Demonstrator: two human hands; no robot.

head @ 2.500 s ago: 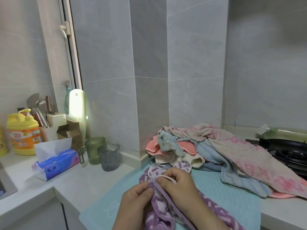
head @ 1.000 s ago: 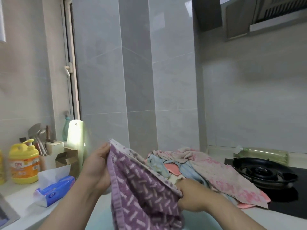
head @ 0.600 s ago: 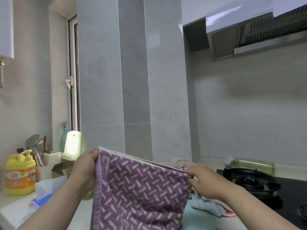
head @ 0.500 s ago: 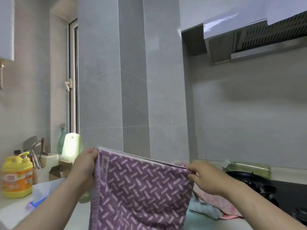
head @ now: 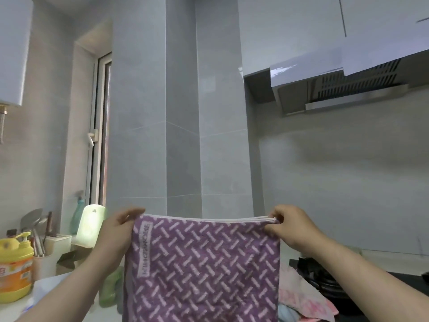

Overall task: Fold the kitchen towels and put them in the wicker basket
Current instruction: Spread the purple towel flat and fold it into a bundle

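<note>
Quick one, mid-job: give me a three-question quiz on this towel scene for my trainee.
1. True or false: the left hand and the right hand each hold a top corner of the purple towel, which hangs between them.
2. What stands at the far left of the view? A) yellow pump bottle B) kettle C) frying pan
3. Is the wicker basket in view?
Key: 1 true; 2 A; 3 no.
</note>
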